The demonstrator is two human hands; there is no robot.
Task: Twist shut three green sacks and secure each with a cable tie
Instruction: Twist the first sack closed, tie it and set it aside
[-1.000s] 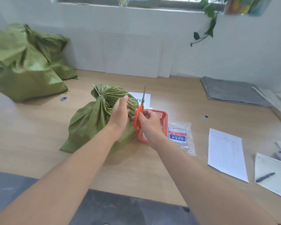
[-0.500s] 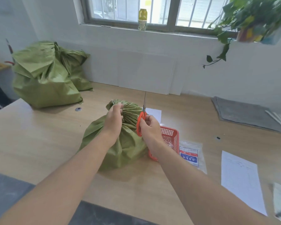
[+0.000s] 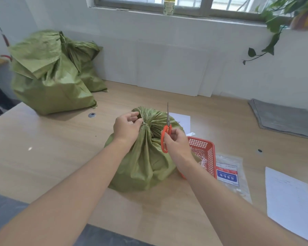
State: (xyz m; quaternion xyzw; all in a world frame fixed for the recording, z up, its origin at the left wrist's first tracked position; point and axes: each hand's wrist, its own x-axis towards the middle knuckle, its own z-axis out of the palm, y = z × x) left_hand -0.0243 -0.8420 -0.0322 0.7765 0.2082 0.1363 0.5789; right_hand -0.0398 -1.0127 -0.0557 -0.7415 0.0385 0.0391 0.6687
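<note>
Two green sacks [image 3: 50, 75] sit at the worktop's [image 3: 43, 157] far left corner. At its middle, the left hand [image 3: 127, 126] pinches the third sack's [image 3: 146, 160] tied neck; the right hand [image 3: 176, 142] grips closed orange scissors [image 3: 166, 134], blades up, beside a red basket [image 3: 204, 153].

There are three green sacks: one [image 3: 146, 157] in the middle of the worktop [image 3: 60, 157] with its neck gathered, and two at the far left, a big one [image 3: 48, 80] in front and a second one [image 3: 86, 68] partly hidden behind it. I count two hands, the left hand [image 3: 127, 127] and the right hand [image 3: 176, 142], one pair of scissors [image 3: 167, 132] with orange handles, one red basket [image 3: 205, 157] and one clear plastic packet [image 3: 229, 173] with a blue label. There are also two white paper sheets, one [image 3: 181, 120] behind the middle sack and one [image 3: 290, 197] at the right edge, one grey mat [image 3: 281, 118], and one bottle [image 3: 168, 6] on the window sill.
</note>
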